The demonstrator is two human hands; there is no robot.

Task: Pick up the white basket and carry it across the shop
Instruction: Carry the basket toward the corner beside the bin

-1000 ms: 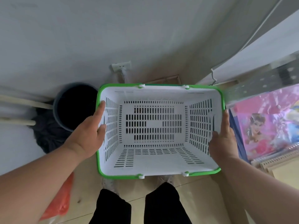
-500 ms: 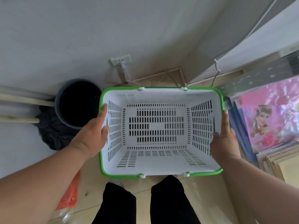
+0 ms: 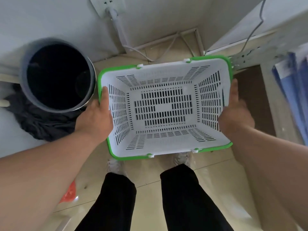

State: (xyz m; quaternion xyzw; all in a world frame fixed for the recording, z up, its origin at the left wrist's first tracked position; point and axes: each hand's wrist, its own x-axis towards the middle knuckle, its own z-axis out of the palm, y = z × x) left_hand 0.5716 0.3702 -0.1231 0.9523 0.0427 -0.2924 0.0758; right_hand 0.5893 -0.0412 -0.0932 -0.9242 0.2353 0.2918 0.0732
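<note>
Looking down past our black trousers and pale shoes on the tiled floor. White basket, green rim, slotted, empty, sits tilted in the air above our feet. Left hand clamps its left wall, thumb inside, fingers hidden outside. Right hand does likewise on the right wall. Grey bin just left of basket, dark cloth under it. Wall socket beyond.

No readable text, labels or numbers anywhere.
</note>
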